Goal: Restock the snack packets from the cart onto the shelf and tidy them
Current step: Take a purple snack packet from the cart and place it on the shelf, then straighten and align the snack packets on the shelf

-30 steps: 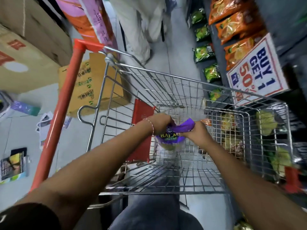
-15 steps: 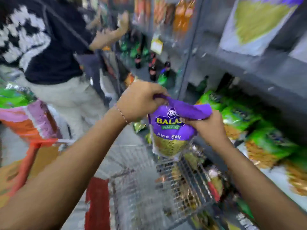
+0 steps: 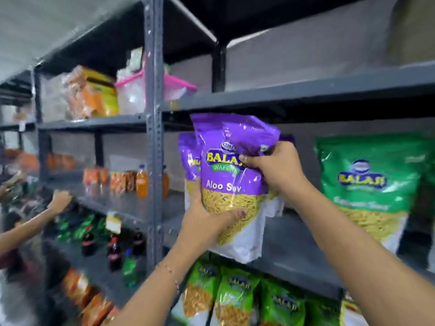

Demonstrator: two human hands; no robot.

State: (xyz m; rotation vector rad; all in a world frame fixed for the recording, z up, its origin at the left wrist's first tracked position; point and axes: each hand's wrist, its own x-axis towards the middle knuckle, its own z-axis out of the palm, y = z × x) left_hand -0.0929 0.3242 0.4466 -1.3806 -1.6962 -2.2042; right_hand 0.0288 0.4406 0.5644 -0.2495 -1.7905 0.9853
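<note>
The placing step looks in hand: the left hand [image 3: 207,222] cups the purple Aloo Sev packet [image 3: 231,184] from below, the right hand [image 3: 274,169] pinches its upper right, just above the shelf [image 3: 306,260], and the next move probably calls for standing it beside the purple packet behind [image 3: 188,156].

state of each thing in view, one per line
purple packet: held upright in both hands, in front of the shelf
left hand: gripping its lower part
right hand: gripping its top
second purple packet: standing on the shelf, behind
green packet: standing on the shelf, to the right
</note>
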